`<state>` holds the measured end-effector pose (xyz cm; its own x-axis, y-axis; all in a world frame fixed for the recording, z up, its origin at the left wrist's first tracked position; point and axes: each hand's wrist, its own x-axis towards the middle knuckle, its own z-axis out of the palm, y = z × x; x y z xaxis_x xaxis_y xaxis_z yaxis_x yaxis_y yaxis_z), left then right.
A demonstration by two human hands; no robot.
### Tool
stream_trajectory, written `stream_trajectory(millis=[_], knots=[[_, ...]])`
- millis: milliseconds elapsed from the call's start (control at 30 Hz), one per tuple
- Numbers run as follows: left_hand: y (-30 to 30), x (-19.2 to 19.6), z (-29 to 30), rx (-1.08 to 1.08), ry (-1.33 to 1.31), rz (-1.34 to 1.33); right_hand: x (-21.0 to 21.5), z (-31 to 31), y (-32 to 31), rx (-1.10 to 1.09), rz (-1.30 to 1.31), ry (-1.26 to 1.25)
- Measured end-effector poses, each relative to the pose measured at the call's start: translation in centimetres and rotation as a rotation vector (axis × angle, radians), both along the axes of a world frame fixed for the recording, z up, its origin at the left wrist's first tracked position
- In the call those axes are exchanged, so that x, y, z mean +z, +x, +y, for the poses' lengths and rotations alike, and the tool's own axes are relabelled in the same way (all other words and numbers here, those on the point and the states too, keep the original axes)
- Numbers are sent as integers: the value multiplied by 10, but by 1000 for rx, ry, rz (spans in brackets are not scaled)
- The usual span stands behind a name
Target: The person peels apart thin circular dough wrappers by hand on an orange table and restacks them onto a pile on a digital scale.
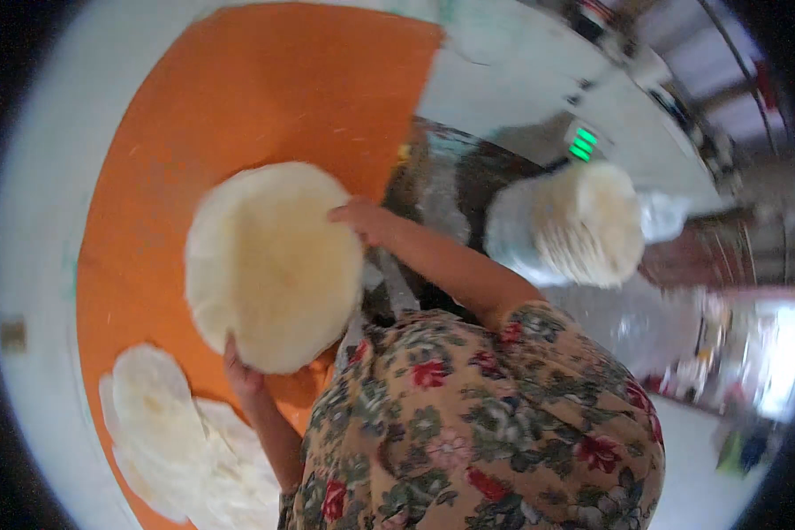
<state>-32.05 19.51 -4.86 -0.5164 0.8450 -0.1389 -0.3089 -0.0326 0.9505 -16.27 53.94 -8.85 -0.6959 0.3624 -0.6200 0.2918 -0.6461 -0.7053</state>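
Observation:
A pile of large, round, thin, pale-yellow flatbreads (278, 256) lies over the orange cloth, slightly left of the picture's middle. My left hand (246, 373) grips its near edge, thumb on top and fingers out of sight beneath. At the pile's right edge, my right hand (362, 221) holds the rim with its thumb side over the top sheet. More loose, overlapping flatbreads (155, 397) are spread on the cloth at the lower left, close to my left forearm.
The orange cloth (265, 79) covers much of the pale surface (35, 221). To the right, a tall stack of round flatbreads (592, 225) stands with clear plastic around it, beside a scale display (583, 143) lit green. Clutter lines the far right.

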Motion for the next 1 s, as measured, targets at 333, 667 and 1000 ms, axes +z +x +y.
stream_trajectory(millis=[333, 667, 1000], knots=[[115, 38, 186, 26, -206, -448, 79, 82, 237, -485, 184, 358], [398, 69, 493, -514, -319, -293, 131, 141, 593, -1169, -150, 619], [651, 32, 742, -1116, -216, -407, 101, 157, 768, -1782, -76, 504]])
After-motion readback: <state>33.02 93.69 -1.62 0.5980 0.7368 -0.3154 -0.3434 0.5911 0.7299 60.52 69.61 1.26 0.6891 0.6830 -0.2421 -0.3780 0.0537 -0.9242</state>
